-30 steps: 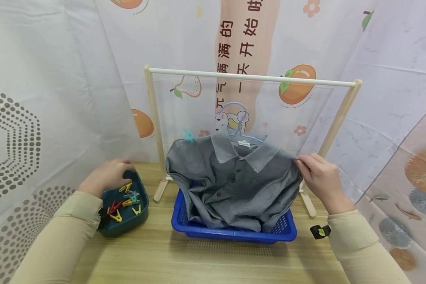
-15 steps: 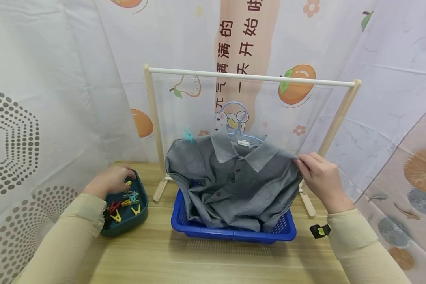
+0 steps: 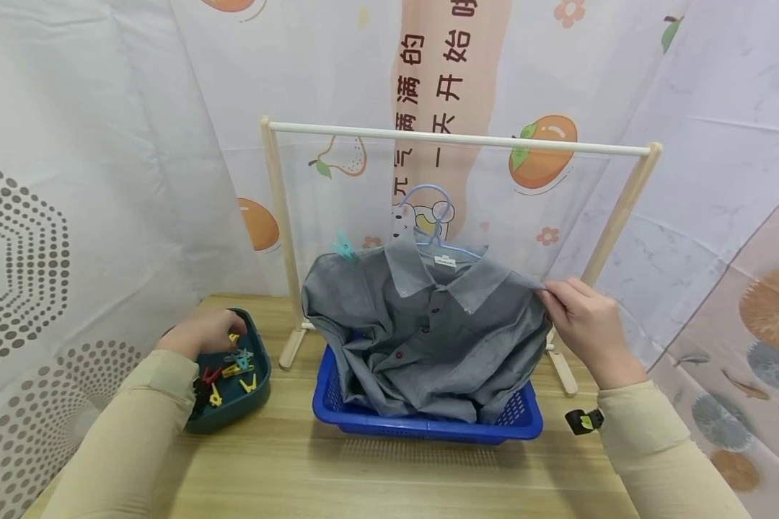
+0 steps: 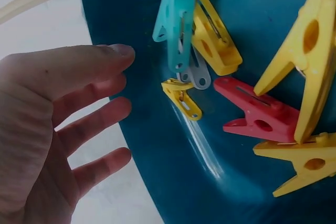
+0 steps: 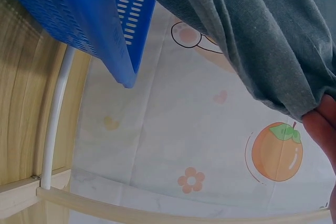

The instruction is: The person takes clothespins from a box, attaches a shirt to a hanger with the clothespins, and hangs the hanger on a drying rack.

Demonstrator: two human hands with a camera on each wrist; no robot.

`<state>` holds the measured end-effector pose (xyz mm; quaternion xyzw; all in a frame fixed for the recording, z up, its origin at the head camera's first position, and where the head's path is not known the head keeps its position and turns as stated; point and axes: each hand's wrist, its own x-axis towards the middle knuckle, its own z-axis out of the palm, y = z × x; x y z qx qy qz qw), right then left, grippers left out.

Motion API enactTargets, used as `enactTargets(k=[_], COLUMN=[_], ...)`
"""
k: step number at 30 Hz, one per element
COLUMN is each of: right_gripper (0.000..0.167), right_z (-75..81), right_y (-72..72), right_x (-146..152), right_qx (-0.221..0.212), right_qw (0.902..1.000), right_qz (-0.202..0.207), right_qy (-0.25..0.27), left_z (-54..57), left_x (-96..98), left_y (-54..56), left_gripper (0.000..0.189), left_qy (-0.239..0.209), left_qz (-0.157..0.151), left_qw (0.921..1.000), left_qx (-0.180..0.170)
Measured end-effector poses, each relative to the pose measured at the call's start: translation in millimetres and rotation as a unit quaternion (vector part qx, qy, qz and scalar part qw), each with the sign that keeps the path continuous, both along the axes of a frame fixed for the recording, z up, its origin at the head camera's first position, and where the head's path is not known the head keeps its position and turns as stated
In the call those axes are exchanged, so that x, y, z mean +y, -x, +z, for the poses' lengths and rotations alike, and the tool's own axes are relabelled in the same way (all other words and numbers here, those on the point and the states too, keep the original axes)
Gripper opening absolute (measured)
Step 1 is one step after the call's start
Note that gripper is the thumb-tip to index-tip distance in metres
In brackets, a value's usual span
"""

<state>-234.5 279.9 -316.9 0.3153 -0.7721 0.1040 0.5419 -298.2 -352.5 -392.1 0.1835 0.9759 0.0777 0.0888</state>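
Observation:
A grey button-up shirt [image 3: 428, 331] is on a light blue hanger [image 3: 426, 189], its lower part bunched in a blue basket [image 3: 422, 430]. A turquoise clothespin [image 3: 343, 246] is clipped on its left-side shoulder. My right hand [image 3: 587, 328] pinches the other shoulder; in the right wrist view the fingertips [image 5: 323, 124] grip the grey cloth. My left hand [image 3: 201, 334] is over a dark teal bin [image 3: 264, 367] of clothespins. Seen from the left wrist, its fingers are relaxed and apart, holding nothing, beside a small yellow clothespin [image 4: 182, 99], a turquoise one [image 4: 180, 30] and a red one [image 4: 260, 109].
A rack with a white rail [image 3: 461, 140] and wooden posts [image 3: 279, 223] stands behind and around the shirt. On the wooden table [image 3: 389, 486] lies a black strap-like item [image 3: 583, 422] near the right sleeve. Printed curtains [image 3: 136, 144] surround the table.
My left hand has moved slightly right and down over the bin, and a yellow clothespin near its front has turned. The right hand stays on the shirt's shoulder.

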Motion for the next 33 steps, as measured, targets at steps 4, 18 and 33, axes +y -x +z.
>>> enactTargets(k=[4,18,33], right_gripper=[0.035,0.039,0.035], right_z=[-0.1,-1.1,-2.3], right_y=[0.8,2.6,3.4], right_x=[-1,0,0], right_qx=[-0.001,0.003,-0.004], right_qw=[1.0,1.0,1.0], right_qz=[0.002,0.002,0.0], right_qy=[0.004,0.002,0.002], left_z=[-4.6,-18.0,-25.6], left_x=[-1.5,-5.8,-10.8], left_y=[-1.9,-1.5,-1.0], left_gripper=[0.029,0.059,0.044], left_qy=[-0.009,-0.048,-0.025], left_qz=[0.005,0.045,0.015], left_qw=[0.9995,0.9934,0.9969], left_qx=[-0.032,-0.094,-0.073])
